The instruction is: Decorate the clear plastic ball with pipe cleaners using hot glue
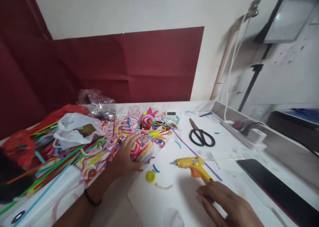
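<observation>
Nearest, the person's right hand (228,203) has its fingers curled around the lower handle of a yellow plastic glue gun with an orange trigger and a pointed metal nozzle (189,163), over a large white paper sheet (149,202) on the pale bench (113,203). The gun looks light and stiff; its handle is the safe place to hold, as the nozzle may be hot. Left of the nozzle, a small flat yellow disc (150,176) lies on the sheet, probably soft and best pinched by its rim. Slightly farther, the left hand (124,157) cups the side of a clear round ball partly covered in multicoloured fuzzy strips (146,150); whether the ball is lifted cannot be told. It seems light and thin-walled, perhaps slippery where bare, so a broad, gentle grasp around its sides should suit it. Beyond, black-handled metal scissors (201,137) lie to the right, and a pink decorated ball (147,120) sits among tangled strips (122,124)
</observation>
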`<state>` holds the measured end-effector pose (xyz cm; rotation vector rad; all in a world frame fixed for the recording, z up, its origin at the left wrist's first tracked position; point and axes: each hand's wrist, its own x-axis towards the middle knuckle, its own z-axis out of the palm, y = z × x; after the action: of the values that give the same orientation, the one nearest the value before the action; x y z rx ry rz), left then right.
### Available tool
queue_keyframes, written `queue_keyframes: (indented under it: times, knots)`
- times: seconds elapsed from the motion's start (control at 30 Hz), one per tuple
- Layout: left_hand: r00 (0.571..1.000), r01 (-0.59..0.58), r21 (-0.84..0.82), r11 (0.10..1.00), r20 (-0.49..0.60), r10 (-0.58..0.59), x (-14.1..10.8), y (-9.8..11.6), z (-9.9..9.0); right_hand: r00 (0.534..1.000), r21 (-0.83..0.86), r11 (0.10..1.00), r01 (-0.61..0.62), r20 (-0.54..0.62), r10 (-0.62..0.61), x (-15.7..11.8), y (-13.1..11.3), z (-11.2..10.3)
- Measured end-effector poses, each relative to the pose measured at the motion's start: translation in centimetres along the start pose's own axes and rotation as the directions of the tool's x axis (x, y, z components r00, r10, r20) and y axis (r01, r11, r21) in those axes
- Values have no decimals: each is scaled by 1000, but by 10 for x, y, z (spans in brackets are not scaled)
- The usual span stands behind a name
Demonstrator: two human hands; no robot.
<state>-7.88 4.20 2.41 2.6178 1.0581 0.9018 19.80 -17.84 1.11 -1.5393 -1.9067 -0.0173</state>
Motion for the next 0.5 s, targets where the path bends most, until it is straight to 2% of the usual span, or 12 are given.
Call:
queue_keyframes:
  times: [0.07,0.13,0.17,0.23,0.3,0.37,0.5]
  knots:
    - [1000,-3,-19,1000,14,3,-1,-4,-1,1000,-8,1000,-10,23,10,25,-10,4]
    - [1000,0,-42,999,28,1,0,-6,-2,995,-14,1000,9,98,-8,52,-18,8]
    - [1000,0,-55,998,31,1,0,-6,-3,989,-35,999,-27,143,32,65,-22,10]
    - [1000,5,-75,997,31,-2,2,-6,-5,962,-87,994,-59,260,80,90,-27,14]
    - [999,16,-81,997,49,-12,5,-5,-8,928,-148,989,-30,362,82,112,-31,18]
    - [998,21,-69,997,69,-16,7,-5,-10,909,-161,987,-3,411,70,129,-33,23]
    - [999,1,-69,998,32,1,9,-8,-9,855,-208,978,9,508,101,149,-36,38]
